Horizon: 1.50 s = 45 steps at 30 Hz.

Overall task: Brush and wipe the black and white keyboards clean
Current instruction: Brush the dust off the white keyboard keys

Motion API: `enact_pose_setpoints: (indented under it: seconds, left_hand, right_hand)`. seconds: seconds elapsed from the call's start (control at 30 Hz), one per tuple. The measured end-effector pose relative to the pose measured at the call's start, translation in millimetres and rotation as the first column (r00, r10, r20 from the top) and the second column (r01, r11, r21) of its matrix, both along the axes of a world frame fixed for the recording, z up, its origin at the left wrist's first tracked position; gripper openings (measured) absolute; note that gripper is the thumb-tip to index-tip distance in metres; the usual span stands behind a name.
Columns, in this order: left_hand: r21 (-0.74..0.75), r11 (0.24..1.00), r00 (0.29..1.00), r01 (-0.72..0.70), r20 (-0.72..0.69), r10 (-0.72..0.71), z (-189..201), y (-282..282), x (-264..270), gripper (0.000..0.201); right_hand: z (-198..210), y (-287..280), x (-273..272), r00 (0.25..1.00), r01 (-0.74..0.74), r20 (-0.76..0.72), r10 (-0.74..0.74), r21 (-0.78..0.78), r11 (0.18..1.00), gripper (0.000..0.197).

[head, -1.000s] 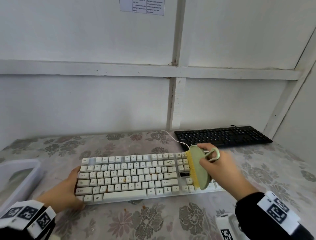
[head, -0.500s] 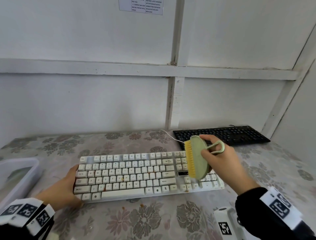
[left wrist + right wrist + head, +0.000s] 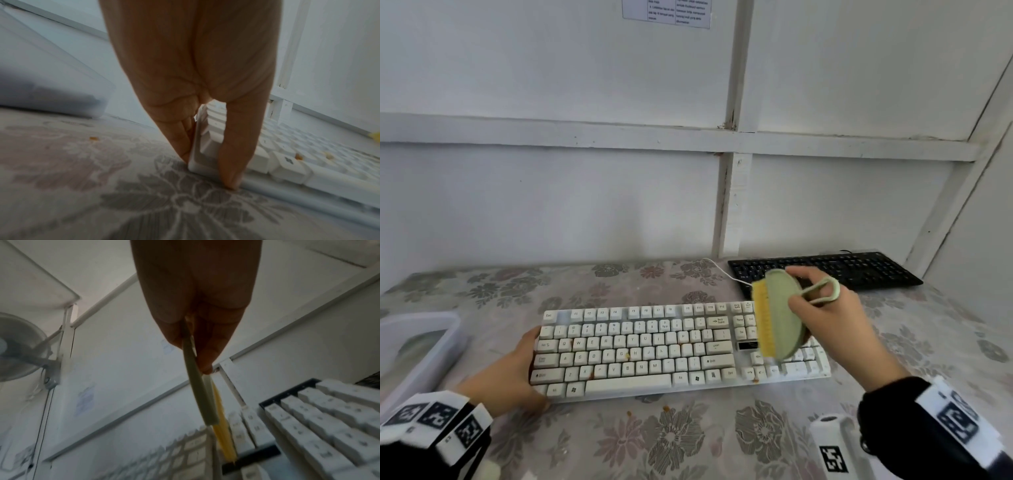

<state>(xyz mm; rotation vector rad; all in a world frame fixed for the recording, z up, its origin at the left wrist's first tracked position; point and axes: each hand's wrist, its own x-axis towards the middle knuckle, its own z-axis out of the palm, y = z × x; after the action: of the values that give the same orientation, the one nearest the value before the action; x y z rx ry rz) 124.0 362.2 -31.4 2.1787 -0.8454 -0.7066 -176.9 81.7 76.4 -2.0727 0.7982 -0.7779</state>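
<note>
The white keyboard (image 3: pixel 671 346) lies across the middle of the flowered tablecloth, with orange crumbs on its keys and near its front edge. My left hand (image 3: pixel 530 359) holds its left end; in the left wrist view the fingers (image 3: pixel 180 139) lie along the side and the thumb (image 3: pixel 236 154) crosses the front corner of the white keyboard (image 3: pixel 287 164). My right hand (image 3: pixel 822 308) grips a green brush (image 3: pixel 780 315) by its loop handle. The brush hangs on edge above the keyboard's right part, its yellow bristles facing left. The black keyboard (image 3: pixel 825 270) lies at the back right.
A clear plastic tub (image 3: pixel 417 342) stands at the left table edge. A white marked device (image 3: pixel 832 442) sits at the front right. A white cable (image 3: pixel 722 270) runs to the wall close behind. A wall fan (image 3: pixel 18 347) shows in the right wrist view.
My right hand has lifted the brush up off the keyboard's right keys and a little toward the back. My left hand has kept its hold on the keyboard's left end.
</note>
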Motion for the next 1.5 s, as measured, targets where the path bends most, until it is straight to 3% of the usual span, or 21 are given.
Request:
enact_pose_setpoints:
  seconds: [0.13,0.37,0.43,0.6,0.73,0.9,1.13,1.4,1.5]
  left_hand:
    - [-0.009,1.0,1.0,-0.003,-0.013,0.003,0,-1,0,0.117]
    - [0.015,1.0,1.0,0.001,-0.003,-0.001,-1,1,3,0.118]
    - [0.011,1.0,1.0,0.007,-0.004,-0.007,-2,2,4,0.123]
    - [-0.001,1.0,1.0,0.014,0.014,-0.014,-6,4,7,0.122]
    - [-0.009,1.0,1.0,0.021,0.005,-0.021,-3,4,6,0.121]
    - [0.014,1.0,1.0,0.019,0.001,-0.019,-5,5,8,0.123]
    - [-0.005,1.0,1.0,0.0,-0.019,0.0,1,2,1,0.121]
    - [0.009,1.0,0.999,0.012,-0.037,-0.012,1,1,2,0.12]
    - [0.01,1.0,0.999,0.011,-0.036,-0.01,2,1,2,0.122]
  right_hand:
    - [-15,5,17,0.995,-0.062,-0.081,0.056,-0.071,0.995,0.04]
    - [-25,12,10,0.943,-0.122,-0.31,0.121,0.016,0.992,0.036]
    - [-15,11,9,0.95,-0.101,-0.296,0.101,0.018,0.995,0.034]
    - [-11,7,14,0.999,-0.028,-0.041,0.026,-0.042,0.999,0.039]
    - [-34,15,13,0.985,-0.093,-0.155,0.08,-0.079,0.993,0.038]
    - [-40,18,-2,0.959,-0.134,-0.249,0.133,0.013,0.991,0.035]
    - [-9,9,14,1.0,-0.019,0.001,0.019,-0.063,0.998,0.035]
    - [-33,22,4,0.95,-0.109,-0.293,0.109,0.016,0.994,0.033]
    - [-19,19,2,0.962,-0.083,-0.258,0.083,0.011,0.996,0.031]
